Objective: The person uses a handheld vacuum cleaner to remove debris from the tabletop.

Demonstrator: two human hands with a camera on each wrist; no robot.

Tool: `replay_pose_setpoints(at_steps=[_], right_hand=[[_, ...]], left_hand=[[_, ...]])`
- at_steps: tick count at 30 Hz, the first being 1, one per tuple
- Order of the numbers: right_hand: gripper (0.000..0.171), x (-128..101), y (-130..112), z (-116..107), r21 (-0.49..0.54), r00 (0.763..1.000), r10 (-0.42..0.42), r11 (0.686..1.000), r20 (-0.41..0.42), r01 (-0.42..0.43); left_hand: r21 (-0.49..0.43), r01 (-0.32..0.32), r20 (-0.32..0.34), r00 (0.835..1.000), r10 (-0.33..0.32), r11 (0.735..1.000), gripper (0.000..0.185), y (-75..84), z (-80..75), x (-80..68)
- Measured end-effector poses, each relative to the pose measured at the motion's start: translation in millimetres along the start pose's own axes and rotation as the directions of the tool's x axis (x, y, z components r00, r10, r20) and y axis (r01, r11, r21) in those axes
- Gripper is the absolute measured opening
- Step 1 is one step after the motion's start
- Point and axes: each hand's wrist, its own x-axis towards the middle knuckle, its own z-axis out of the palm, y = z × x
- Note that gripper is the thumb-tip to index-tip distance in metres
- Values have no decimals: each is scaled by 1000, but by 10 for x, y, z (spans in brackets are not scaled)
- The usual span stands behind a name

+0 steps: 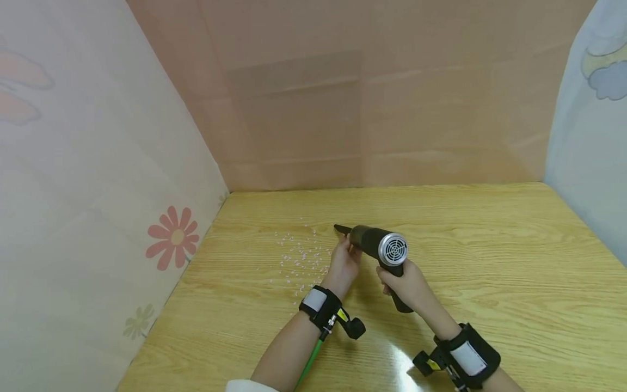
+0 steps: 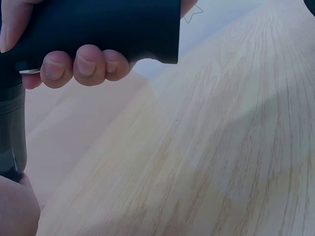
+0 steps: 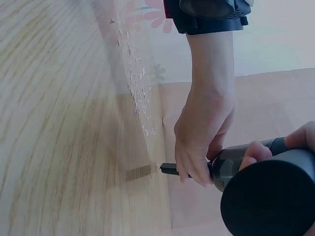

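Note:
A black handheld vacuum cleaner [image 1: 370, 239] with a silver round vent at its rear is held over the table. My right hand [image 1: 411, 284] grips its handle; in the left wrist view, the curled fingers [image 2: 86, 65] wrap the handle [image 2: 113, 29] beside a small silvery trigger [image 2: 29, 72]. At the front, my left hand [image 1: 344, 264] holds the base of the narrow black nozzle [image 1: 341, 228]. From the right wrist view, the nozzle tip [image 3: 168, 168] points out past the left fingers, close over the wood. Small white scraps [image 1: 302, 257] lie scattered left of the left hand.
The wood-grain table [image 1: 490, 261] reaches back to a brown covered wall [image 1: 303, 120]. Pale printed sheets [image 1: 98, 163] stand along the left and right sides. A green cable [image 1: 309, 362] runs from the left wrist strap.

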Motion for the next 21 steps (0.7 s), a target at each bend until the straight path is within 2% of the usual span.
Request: replay_pose_setpoints(at_steps=[7,14,19,21], right_hand=[[23,0,-5,3,-5,1000,-3,1000,-8,3],[22,7,-28,32,-3,1000,4,1000,9,-4],[20,-37,1,16,0,999,-18,1000,26,18],[19,-81,38,-2,10,998,-44,999,37,44]], left_hand=[[-21,14,-17,1000,-15,1000,2,-3,5,20],[-30,7,-33,999,-8,1000,11,13,-43,34],[-40,11,-23,1000,-12,999,4,8,-68,-24],[-29,28,-18,999,-29,999,17,-3,-81,-80]])
